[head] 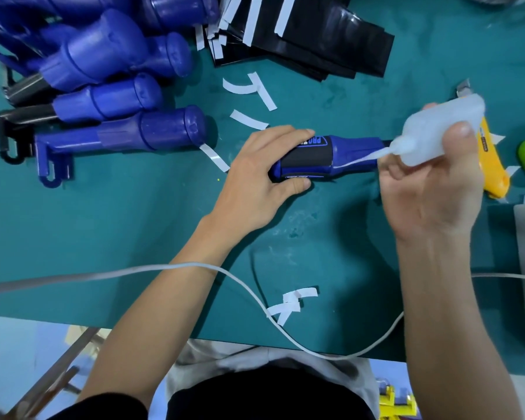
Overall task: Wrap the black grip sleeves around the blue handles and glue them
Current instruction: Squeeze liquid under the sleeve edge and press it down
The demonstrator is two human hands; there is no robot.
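At the middle of the tabletop (134, 237) a blue handle (352, 156) is gripped by the left hand (255, 180). A glue bottle (437, 131) is held in the right hand (431, 189), nozzle at the handle's neck. The black grip sleeve (309, 157) is wrapped on — gluing is judged the step in hand, and a bead along its edge is called for.

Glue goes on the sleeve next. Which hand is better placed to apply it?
Right. The right hand grips the glue bottle, its nozzle pointing at the black sleeve. The left hand is occupied, holding the blue handle.
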